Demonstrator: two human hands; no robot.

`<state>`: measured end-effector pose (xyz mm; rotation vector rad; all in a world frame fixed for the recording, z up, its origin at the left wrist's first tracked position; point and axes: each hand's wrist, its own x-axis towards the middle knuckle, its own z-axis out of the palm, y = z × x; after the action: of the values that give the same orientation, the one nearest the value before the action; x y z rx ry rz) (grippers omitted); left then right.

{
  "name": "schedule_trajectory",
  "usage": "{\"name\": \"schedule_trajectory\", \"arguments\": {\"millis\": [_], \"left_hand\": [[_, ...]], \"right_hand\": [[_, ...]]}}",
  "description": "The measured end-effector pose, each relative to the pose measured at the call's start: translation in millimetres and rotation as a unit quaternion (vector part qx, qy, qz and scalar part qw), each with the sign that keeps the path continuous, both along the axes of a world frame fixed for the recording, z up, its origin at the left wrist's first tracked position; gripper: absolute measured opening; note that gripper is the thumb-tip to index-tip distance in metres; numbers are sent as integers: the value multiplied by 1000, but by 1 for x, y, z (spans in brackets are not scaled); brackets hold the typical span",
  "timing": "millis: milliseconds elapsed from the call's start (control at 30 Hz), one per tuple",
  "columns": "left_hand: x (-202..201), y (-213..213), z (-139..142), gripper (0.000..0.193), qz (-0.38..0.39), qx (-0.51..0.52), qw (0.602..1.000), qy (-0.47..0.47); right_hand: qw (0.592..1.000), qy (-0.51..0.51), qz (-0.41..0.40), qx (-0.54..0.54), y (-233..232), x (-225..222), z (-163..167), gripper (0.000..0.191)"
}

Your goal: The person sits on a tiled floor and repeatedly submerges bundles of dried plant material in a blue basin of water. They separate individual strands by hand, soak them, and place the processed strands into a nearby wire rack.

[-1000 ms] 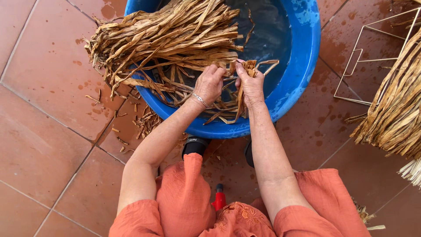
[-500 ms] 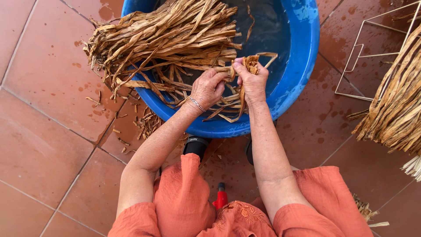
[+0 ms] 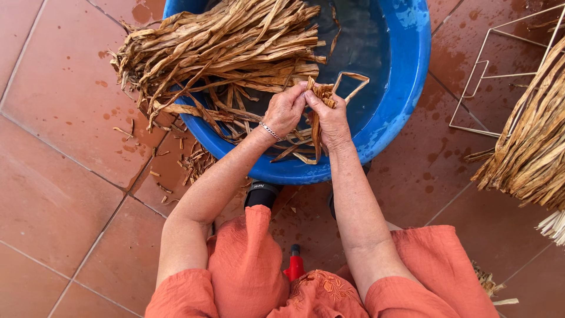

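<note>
Strands (image 3: pixel 321 97) of dried leaf, damp, limp, light, likely tear-prone: pinched closed between left hand (image 3: pixel 286 111) and right hand (image 3: pixel 329 121) over blue tub (image 3: pixel 406 94) near edge. Best held by bunched middle.

Hands: left hand (image 3: pixel 286 111) and right hand (image 3: pixel 331 121) now closer together, lifted slightly.
Leaf strip (image 3: pixel 321 94): bunched tighter between fingers.

bright even daylight | soft faint shadows | sharp focus | no blur
</note>
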<state>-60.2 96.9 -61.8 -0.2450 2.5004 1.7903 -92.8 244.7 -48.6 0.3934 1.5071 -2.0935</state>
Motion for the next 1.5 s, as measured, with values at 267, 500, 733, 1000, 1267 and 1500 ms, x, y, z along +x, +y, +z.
{"name": "schedule_trajectory", "arguments": {"millis": [267, 500, 733, 1000, 1267, 1500], "left_hand": [[-14, 4, -22, 31, -64, -86, 991, -75], [14, 25, -36, 27, -83, -86, 992, -28], [23, 20, -10, 23, -74, -93, 992, 49], [65, 7, -3, 19, -135, -119, 983, 48], [108, -29, -21, 14, -180, -226, 957, 41], [85, -76, -28, 12, -238, -433, 867, -64]], "right_hand": [[988, -4, -118, -98, -8, 2, -35, 17], [966, -110, -221, -72, 17, -40, -55, 18], [958, -104, -237, -123, 45, -86, -61, 19], [946, -48, -309, -83, 146, -167, -67, 28], [946, 101, -308, 22, 236, -195, -22, 21], [906, 271, -97, 310, 124, -135, -9, 13]]}}
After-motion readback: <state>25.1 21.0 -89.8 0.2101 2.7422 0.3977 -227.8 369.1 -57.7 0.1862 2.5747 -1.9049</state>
